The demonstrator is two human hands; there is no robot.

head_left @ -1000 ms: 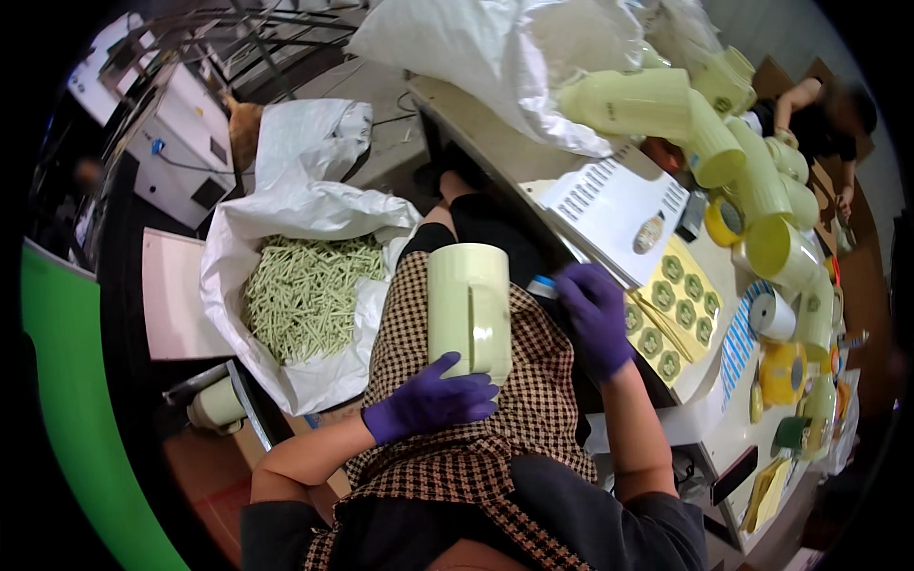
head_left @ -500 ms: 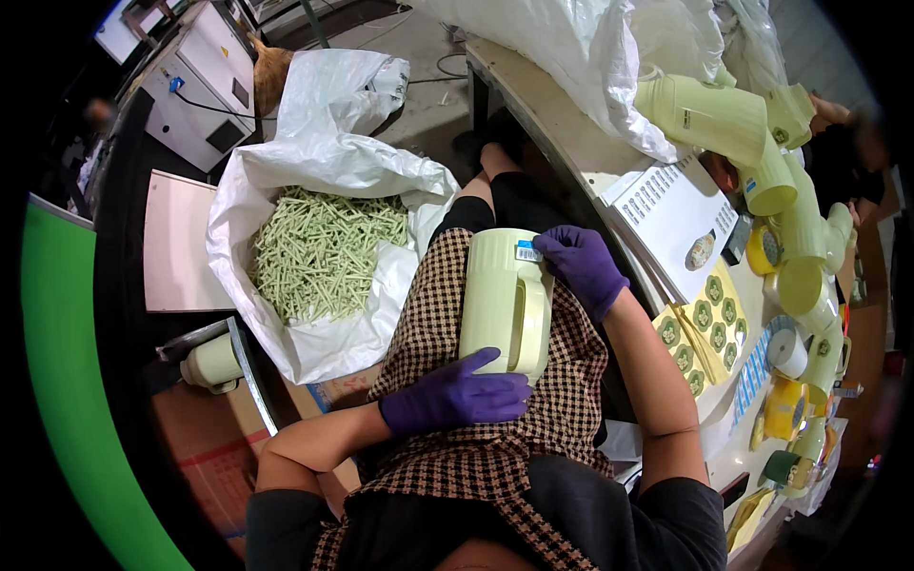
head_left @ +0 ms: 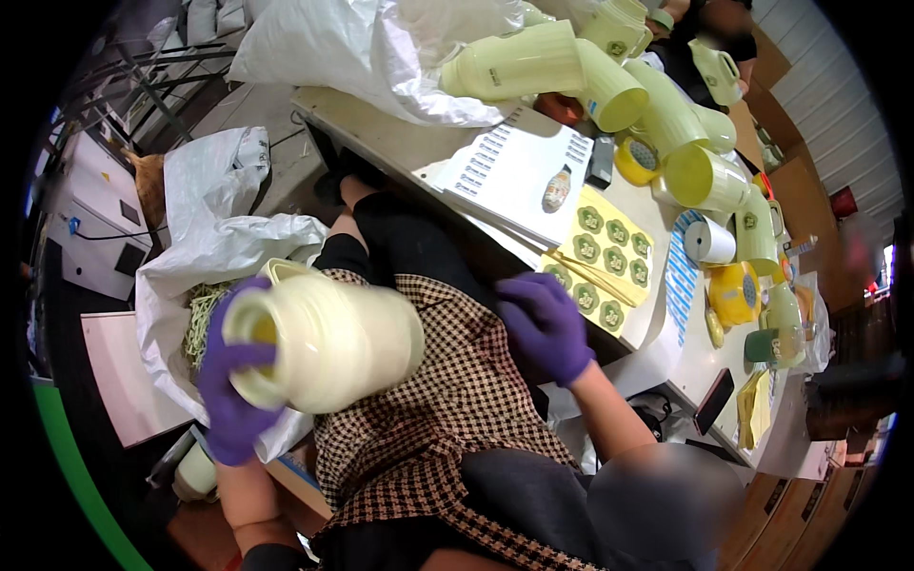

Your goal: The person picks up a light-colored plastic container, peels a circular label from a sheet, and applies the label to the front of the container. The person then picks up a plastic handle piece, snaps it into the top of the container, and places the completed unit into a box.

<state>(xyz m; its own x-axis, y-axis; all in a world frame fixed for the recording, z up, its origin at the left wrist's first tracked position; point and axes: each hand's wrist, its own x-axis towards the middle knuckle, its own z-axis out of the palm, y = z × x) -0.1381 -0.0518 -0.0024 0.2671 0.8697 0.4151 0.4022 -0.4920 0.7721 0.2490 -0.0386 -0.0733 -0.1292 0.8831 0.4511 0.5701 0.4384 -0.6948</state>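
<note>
A pale green plastic jug body (head_left: 347, 338) with a ribbed neck is tilted over my checked apron, smeared by motion. Its round opening faces left, and part of its handle shows behind. My left hand (head_left: 233, 371), in a purple glove, grips the jug by the neck, with a finger reaching across the opening. My right hand (head_left: 552, 328), gloved too, hovers apart from the jug by the table's near edge, holding nothing, its fingers loosely bent and apart. Sticker sheets (head_left: 605, 257) with dark green round labels lie nearest to it on the table.
On my left, a white sack (head_left: 167, 285) holds thin pale green sticks. The table (head_left: 381, 128) carries a spiral-bound booklet (head_left: 519, 176), several pale green jugs (head_left: 524, 62), yellow tape rolls (head_left: 733, 293), a white roll (head_left: 709, 242) and a phone (head_left: 714, 400). Another person (head_left: 728, 38) is beyond the table.
The view has turned right. My left hand has taken the jug by its neck and tipped it from upright on my lap. My right hand has let go of it and moved toward the table.
</note>
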